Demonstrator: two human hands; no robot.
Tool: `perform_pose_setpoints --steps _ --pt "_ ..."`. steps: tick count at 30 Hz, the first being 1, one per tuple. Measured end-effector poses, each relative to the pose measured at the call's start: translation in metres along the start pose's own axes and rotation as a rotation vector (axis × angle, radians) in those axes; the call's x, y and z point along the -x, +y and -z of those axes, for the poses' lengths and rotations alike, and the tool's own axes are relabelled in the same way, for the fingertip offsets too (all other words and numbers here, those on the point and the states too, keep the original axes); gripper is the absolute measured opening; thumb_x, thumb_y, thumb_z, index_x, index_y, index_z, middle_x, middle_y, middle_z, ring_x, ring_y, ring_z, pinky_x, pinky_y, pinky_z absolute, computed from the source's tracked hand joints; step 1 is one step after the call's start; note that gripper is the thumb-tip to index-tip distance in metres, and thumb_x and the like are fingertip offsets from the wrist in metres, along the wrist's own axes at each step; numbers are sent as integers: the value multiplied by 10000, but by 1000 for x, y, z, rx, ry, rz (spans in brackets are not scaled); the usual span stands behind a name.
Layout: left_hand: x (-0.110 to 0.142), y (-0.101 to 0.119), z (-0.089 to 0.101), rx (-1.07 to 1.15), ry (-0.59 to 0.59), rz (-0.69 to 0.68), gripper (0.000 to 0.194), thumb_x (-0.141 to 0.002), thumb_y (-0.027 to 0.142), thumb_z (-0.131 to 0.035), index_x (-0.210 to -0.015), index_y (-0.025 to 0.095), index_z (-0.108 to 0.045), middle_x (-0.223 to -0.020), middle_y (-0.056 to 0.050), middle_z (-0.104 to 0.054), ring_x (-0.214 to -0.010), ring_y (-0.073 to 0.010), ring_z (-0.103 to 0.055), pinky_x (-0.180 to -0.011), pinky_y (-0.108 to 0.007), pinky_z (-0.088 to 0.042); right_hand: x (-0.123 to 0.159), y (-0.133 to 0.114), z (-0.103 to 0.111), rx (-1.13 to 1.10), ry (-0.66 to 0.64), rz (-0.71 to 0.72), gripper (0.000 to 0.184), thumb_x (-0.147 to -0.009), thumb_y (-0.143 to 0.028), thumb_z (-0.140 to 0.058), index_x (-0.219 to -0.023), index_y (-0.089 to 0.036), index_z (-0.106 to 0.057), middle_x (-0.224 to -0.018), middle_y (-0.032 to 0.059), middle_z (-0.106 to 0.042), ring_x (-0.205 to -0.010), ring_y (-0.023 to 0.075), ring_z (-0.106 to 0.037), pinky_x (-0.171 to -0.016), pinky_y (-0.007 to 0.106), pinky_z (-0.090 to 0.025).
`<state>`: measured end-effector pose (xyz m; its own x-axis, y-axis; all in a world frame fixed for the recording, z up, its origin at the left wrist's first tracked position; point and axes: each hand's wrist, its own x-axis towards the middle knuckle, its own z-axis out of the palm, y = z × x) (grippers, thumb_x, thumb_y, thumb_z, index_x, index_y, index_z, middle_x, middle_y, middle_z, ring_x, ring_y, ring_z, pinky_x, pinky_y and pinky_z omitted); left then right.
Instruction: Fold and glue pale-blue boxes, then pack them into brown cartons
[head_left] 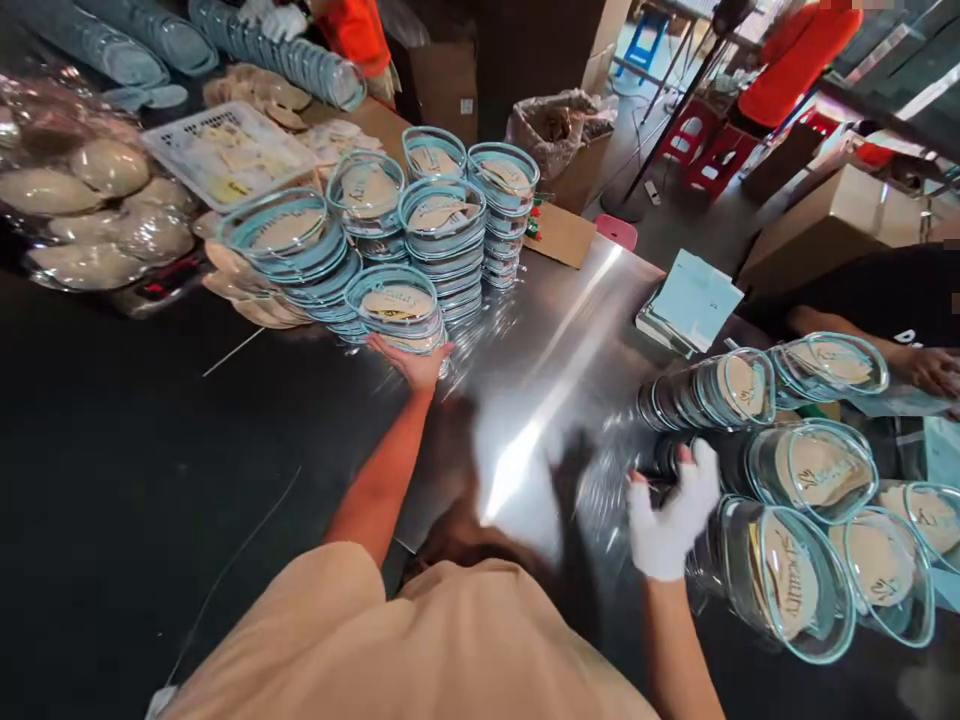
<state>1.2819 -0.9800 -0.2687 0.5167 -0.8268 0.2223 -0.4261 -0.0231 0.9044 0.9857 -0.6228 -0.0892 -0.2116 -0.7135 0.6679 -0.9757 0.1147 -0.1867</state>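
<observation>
My left hand (414, 362) is bare and reaches far forward, fingers curled under the bottom of the nearest stack of clear teal-rimmed cases (395, 308), each with a beige pad inside. My right hand (671, 515) wears a white glove and grips the end of a row of the same cases lying on their sides (780, 575). More upright stacks (442, 235) stand behind the left hand, and other sideways rows (720, 390) lie beyond the right hand.
A shiny metal table (555, 330) lies between the hands. At the left are bagged beige pads (90, 200) and a white basket (217, 150). Another person's arm (885, 345) rests at the right. Cardboard boxes (840, 215), a stack of teal papers (690, 300) and people in orange stand behind.
</observation>
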Motion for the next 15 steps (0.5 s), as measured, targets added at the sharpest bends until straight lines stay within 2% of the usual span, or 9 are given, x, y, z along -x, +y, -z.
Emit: perform_pose_setpoints --steps 1,3,5,7,11,13,15 --pt "-7 -1 2 1 -30 -29 1431 -721 425 -973 -1631 -30 34 -1749 -401 -5 -1696 -439 7 -1384 -630 -84 -14 -15 -21 -38 -24 35 681 -1000 -423 -638 -1604 -249 -376 -1606 239 -444 -1508 441 -449 -1156 761 -412" --pt "-10 -5 8 14 -81 -83 1360 -714 336 -980 -1650 17 -46 -1772 -351 -56 -1700 -410 -44 -1390 -599 -129 -34 -42 -53 -90 -77 74 631 -1021 -412 -617 -1589 -244 -401 -1624 231 -449 -1500 395 -483 -1145 684 -477" --pt "-6 -15 18 32 -119 -125 1314 -707 284 -972 -1650 16 -96 -1775 -329 -103 -1699 -382 -81 -1396 -555 -154 -46 -60 -74 -119 -110 95 618 -1031 -406 -592 -1594 -242 -399 -1653 221 -429 -1529 374 -456 -1164 656 -476" --pt "-2 -29 31 51 -141 -160 1305 -682 308 -975 -1636 -8 -141 -1760 -332 -161 -1688 -371 -142 -1396 -518 -172 -55 -72 -86 -125 -160 106 583 -1032 -401 -568 -1570 -217 -436 -1649 220 -440 -1539 373 -439 -1186 646 -458" --pt "9 -61 56 69 -84 -177 1300 -698 591 -930 -1625 25 -215 -1735 -310 -236 -1657 -415 -225 -1373 -559 -220 -94 -91 -113 -97 -435 134 525 -1033 -432 -563 -1473 -145 -560 -1609 242 -491 -1507 394 -460 -1219 622 -431" --pt "11 -74 66 71 -27 -168 1325 -699 739 -869 -1625 52 -217 -1733 -309 -229 -1659 -445 -209 -1364 -602 -218 -134 -110 -139 -88 -579 225 556 -1025 -461 -604 -1474 -134 -575 -1608 243 -497 -1501 418 -457 -1211 623 -435" --pt "9 -84 73 89 4 -181 1356 -682 828 -819 -1623 69 -204 -1731 -327 -203 -1664 -453 -196 -1361 -616 -210 -189 -137 -176 -77 -663 341 645 -997 -474 -680 -1519 -123 -538 -1634 253 -465 -1505 447 -435 -1196 650 -434"
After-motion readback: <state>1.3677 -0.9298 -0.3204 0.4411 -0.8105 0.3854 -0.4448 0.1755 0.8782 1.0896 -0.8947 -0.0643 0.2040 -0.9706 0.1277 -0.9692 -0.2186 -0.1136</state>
